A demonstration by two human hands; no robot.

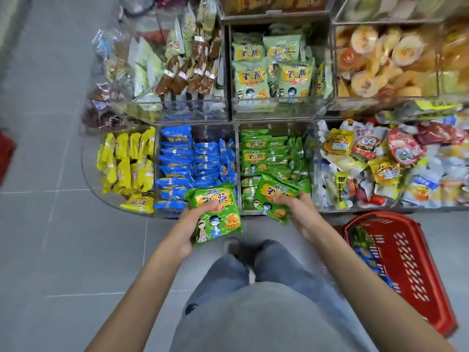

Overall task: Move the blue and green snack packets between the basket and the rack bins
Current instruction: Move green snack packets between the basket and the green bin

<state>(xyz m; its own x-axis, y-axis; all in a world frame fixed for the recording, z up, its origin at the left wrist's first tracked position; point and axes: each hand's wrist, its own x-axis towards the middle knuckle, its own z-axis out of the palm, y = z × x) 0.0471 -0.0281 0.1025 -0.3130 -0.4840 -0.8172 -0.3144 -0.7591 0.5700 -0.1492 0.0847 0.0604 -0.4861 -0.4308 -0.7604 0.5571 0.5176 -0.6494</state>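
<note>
Left grip: the left hand [186,226] is clamped on a green snack packet [218,214], thumb across its face and fingers curled beneath, holding it flat and face-up.
Right grip: the right hand [302,214] pinches a second green packet [275,196] by its lower edge, tilted, fingers closed over it.
Feel of the packets: square, puffed pillows of glossy, crinkly film, bright green with an orange-yellow label and cartoon figures. They look light and slippery.
Just beyond the right grip: the green bin [274,153], a clear-walled compartment packed with matching packets. The held packet sits at its front lip.
Just beyond the left grip: the blue bin [177,161], crammed with shiny blue packets in rough stacks. The left packet overlaps its front corner.
Down to the right of the grips: a red plastic basket [411,265] on the grey tiled floor [63,237], with slotted walls. A few green and blue packets show inside it.
Progress: mid-task, I'd say. Both bins look well stocked, two green packets are in hand, and the basket is not emptied. Which way these two are headed I cannot tell.
Farther out: yellow packets [127,163] left of the blue bin, mixed pouches [380,161] right of the green, pale green bags [269,69] above.
</note>
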